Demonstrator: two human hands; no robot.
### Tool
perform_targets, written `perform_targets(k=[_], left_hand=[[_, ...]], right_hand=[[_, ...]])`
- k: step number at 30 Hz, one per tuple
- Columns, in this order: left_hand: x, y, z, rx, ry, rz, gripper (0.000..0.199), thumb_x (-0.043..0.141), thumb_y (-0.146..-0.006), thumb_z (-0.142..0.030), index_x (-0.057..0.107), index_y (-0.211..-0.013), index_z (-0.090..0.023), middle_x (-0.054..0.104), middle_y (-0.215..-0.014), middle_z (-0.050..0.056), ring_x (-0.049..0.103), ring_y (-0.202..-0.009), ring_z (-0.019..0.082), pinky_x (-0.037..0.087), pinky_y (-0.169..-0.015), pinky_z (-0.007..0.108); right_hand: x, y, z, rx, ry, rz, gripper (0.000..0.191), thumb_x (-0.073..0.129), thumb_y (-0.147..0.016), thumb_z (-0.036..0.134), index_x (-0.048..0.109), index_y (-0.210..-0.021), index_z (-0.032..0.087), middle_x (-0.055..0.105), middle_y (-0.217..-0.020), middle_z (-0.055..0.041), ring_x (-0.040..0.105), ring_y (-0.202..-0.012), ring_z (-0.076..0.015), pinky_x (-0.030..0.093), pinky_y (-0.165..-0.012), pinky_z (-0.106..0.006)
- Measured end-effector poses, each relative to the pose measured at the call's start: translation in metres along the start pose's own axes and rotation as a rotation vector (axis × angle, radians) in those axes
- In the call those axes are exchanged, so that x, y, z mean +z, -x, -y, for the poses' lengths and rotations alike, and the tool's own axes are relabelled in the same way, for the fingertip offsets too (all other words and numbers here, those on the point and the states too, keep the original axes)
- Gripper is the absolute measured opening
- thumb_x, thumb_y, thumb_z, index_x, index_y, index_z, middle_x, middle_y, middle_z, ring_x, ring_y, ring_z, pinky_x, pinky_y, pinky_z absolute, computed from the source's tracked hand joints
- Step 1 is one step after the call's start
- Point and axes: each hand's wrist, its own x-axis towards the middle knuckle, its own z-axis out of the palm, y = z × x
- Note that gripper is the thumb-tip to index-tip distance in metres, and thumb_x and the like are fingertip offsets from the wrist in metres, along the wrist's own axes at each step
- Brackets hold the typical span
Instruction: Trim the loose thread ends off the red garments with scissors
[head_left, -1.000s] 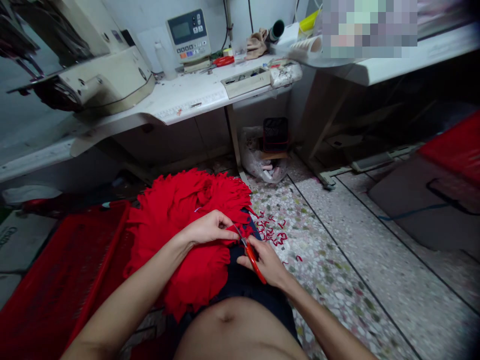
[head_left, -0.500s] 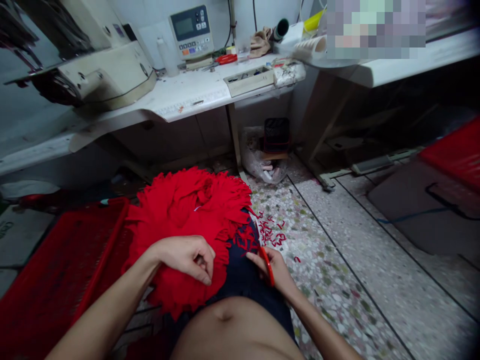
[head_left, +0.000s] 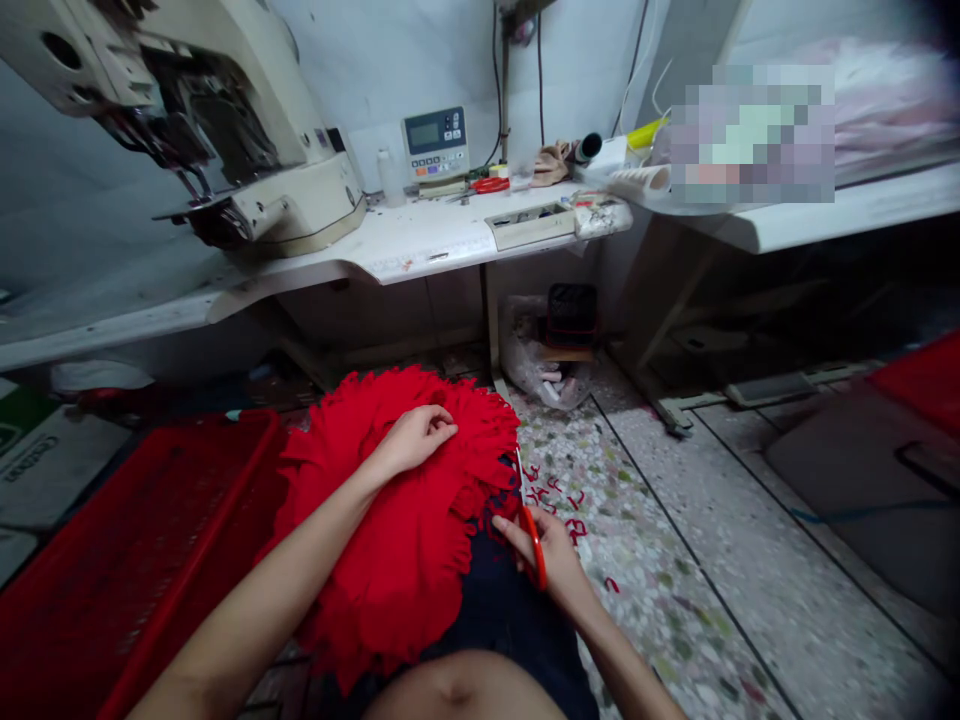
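A big heap of red fabric pieces [head_left: 375, 520] with ragged, strip-like edges lies across my lap on the dark trousers [head_left: 495, 610]. On top of the heap rests my left hand [head_left: 412, 440], its fingers loosely bent, with a small gap between thumb and forefinger; nothing shows in it. My right hand [head_left: 553, 555] grips a pair of scissors [head_left: 537, 550] by the orange-red handles, at the heap's right edge. The blades point away from me and are partly hidden by the fabric. Small red scraps [head_left: 551, 490] lie on the floor just beyond that hand.
A red plastic crate [head_left: 202, 520] stands at my left. Ahead is a white sewing table [head_left: 435, 240] with a sewing machine [head_left: 300, 200], a control panel [head_left: 436, 145] and another red-handled tool [head_left: 491, 185]. Beneath it sits a clear plastic bag [head_left: 551, 385]. A grey bin [head_left: 847, 500] stands right.
My left hand has moved forward over the fabric heap, its fingers less curled. The right hand still holds the scissors at the heap's edge. The view has tilted up and shifted left.
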Motion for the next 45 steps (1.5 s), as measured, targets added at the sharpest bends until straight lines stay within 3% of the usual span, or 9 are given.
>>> perform_targets(k=[5,9,16,23,29,33,37,45], left_hand=[[0.013,-0.010,0.013,-0.070,0.122,0.018,0.026,0.075,-0.076,-0.034,0.063,-0.088,-0.014,0.057,-0.068,-0.002,0.051,-0.059,0.012,0.037,-0.056,0.022],[0.010,-0.004,0.013,-0.073,0.285,0.048,0.028,0.077,-0.076,-0.035,0.063,-0.087,-0.013,0.059,-0.072,-0.001,0.054,-0.065,0.011,0.039,-0.061,0.022],[0.004,0.022,0.000,-0.263,0.662,0.208,0.048,0.090,-0.066,-0.028,0.065,-0.104,-0.012,0.068,-0.086,0.002,0.062,-0.077,0.010,0.047,-0.075,0.022],[0.000,0.036,-0.023,-0.173,0.590,0.237,0.039,0.089,-0.070,-0.033,0.068,-0.095,-0.013,0.067,-0.082,0.000,0.061,-0.073,0.011,0.046,-0.072,0.023],[0.002,0.040,-0.030,0.013,0.425,0.294,0.027,0.079,-0.081,-0.038,0.073,-0.080,-0.012,0.059,-0.080,-0.001,0.053,-0.074,0.011,0.041,-0.076,0.024],[0.007,0.044,-0.028,0.009,0.416,0.243,0.028,0.079,-0.082,-0.040,0.075,-0.081,-0.012,0.059,-0.082,0.000,0.054,-0.078,0.012,0.041,-0.085,0.026],[0.012,0.047,-0.026,-0.029,0.435,0.207,0.028,0.080,-0.080,-0.040,0.074,-0.081,-0.012,0.061,-0.085,0.002,0.054,-0.081,0.015,0.041,-0.079,0.025],[0.018,0.051,-0.022,-0.064,0.503,0.247,0.028,0.080,-0.081,-0.038,0.073,-0.082,-0.011,0.061,-0.083,0.001,0.054,-0.076,0.012,0.041,-0.073,0.023]], right_hand=[[0.004,0.008,-0.015,0.064,-0.020,0.022,0.059,0.080,-0.068,0.070,0.045,-0.064,0.023,0.046,-0.043,0.0078,0.043,-0.035,-0.0096,0.030,-0.035,-0.021],[-0.001,0.016,-0.018,0.064,-0.022,0.024,0.058,0.081,-0.068,0.068,0.045,-0.064,0.023,0.046,-0.045,0.0076,0.043,-0.036,-0.0096,0.030,-0.035,-0.021],[-0.011,0.027,-0.006,0.065,-0.028,0.061,0.055,0.079,-0.075,0.065,0.045,-0.065,0.023,0.045,-0.045,0.0078,0.044,-0.036,-0.0099,0.033,-0.037,-0.021],[-0.010,0.036,0.002,0.028,0.004,0.133,0.054,0.073,-0.080,0.067,0.044,-0.069,0.023,0.044,-0.051,0.0077,0.044,-0.041,-0.0101,0.032,-0.040,-0.021],[-0.011,0.048,0.021,-0.191,0.162,0.328,0.045,0.048,-0.100,0.064,0.050,-0.085,0.021,0.054,-0.077,0.0009,0.051,-0.068,-0.0147,0.043,-0.063,-0.026],[-0.010,0.049,0.026,-0.215,0.242,0.404,0.043,0.044,-0.103,0.060,0.050,-0.086,0.021,0.055,-0.077,0.0011,0.049,-0.068,-0.0148,0.041,-0.065,-0.026],[-0.001,0.042,0.031,-0.228,0.234,0.417,0.043,0.043,-0.104,0.060,0.049,-0.087,0.021,0.056,-0.077,0.0014,0.050,-0.068,-0.0146,0.040,-0.064,-0.026],[0.010,0.025,0.050,-0.234,0.238,0.414,0.045,0.050,-0.100,0.062,0.046,-0.081,0.021,0.051,-0.072,0.0035,0.047,-0.065,-0.0137,0.037,-0.061,-0.024]])
